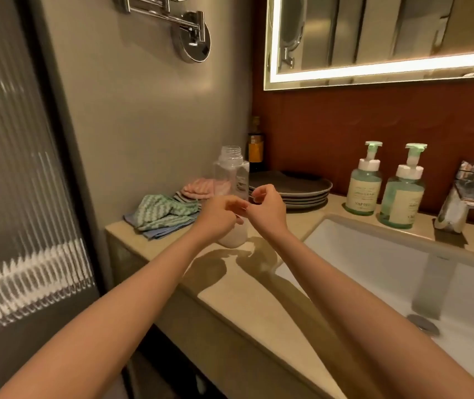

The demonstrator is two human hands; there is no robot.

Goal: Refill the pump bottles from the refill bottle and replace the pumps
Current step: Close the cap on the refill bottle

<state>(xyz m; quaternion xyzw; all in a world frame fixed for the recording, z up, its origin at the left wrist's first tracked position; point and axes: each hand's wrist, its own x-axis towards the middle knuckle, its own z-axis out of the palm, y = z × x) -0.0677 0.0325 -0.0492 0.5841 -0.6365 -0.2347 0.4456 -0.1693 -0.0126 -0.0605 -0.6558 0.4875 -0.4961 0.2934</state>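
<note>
A clear bottle with no cap stands on the beige counter, left of the sink, with a little pale pink liquid at its bottom. My left hand is curled around its lower part from the front. My right hand hovers just right of the bottle with its fingers curled in; nothing shows between them. Two green pump bottles with pumps fitted stand at the back of the counter, next to the tap.
A stack of dark plates sits behind my hands. Folded cloths lie at the counter's left end. A white sink lies to the right, with a chrome tap behind it. A dark bottle stands in the corner.
</note>
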